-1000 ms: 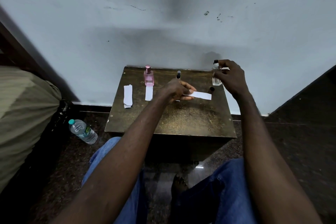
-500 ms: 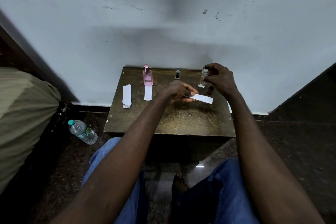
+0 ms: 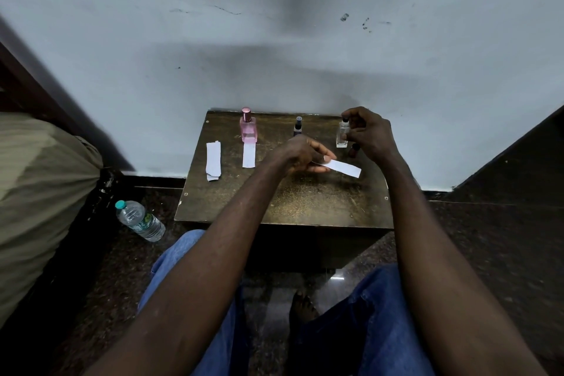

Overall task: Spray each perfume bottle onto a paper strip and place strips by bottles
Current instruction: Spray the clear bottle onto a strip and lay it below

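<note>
Pinched in left hand (image 3: 300, 156), paper strip (image 3: 343, 167) points right.

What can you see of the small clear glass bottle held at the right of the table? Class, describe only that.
The small clear square glass bottle looks nearly colourless, with a dark spray top at its neck and no cap on it. It is upright, above the far right part of the brown wooden table. The right hand grips it from the right, a finger curled over the top. Whether its base rests on the table is unclear.
</note>
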